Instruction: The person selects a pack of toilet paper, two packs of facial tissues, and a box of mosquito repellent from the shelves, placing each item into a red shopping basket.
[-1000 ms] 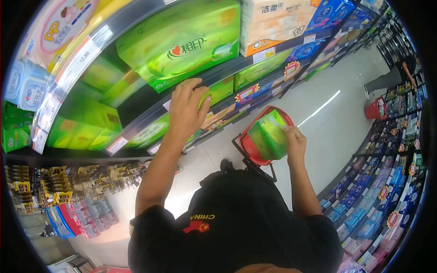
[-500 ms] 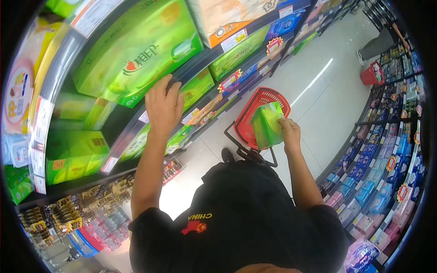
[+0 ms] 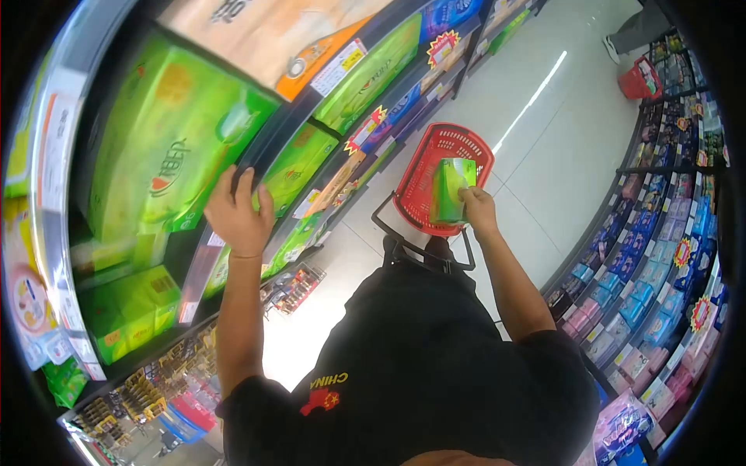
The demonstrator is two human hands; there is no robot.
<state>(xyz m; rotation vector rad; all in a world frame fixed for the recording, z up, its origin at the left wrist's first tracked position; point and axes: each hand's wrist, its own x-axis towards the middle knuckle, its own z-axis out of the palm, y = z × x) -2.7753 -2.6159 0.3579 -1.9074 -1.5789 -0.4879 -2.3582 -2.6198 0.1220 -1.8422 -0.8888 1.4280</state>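
Note:
My right hand (image 3: pixel 479 208) grips a green tissue pack (image 3: pixel 453 185) by its near right side, over the opening of the red shopping basket (image 3: pixel 417 168). On the left, my left hand (image 3: pixel 239 217) is empty, with fingers apart at the shelf's front edge (image 3: pixel 273 147). Just beyond those fingers stands a large green tissue package (image 3: pixel 175 147) with a red heart and dark lettering. Below it on the same side is a smaller green multipack (image 3: pixel 132 314). A black frame with handles (image 3: pixel 468 252) adjoins the basket's near end, in front of my body.
Lower shelves on the left hold more green packs (image 3: pixel 369 78) above price tags. Along the right runs a curved shelf of small colourful packs (image 3: pixel 633 299). Pale tiled floor (image 3: pixel 544 147) lies between. Farther up the aisle, a person's leg (image 3: pixel 637 35) shows beside another red basket (image 3: pixel 640 79).
The green tissue pack has turned more upright in view and sits farther inside the basket's outline. My left hand has shifted left and down along the shelf edge. The whole view has swung slightly.

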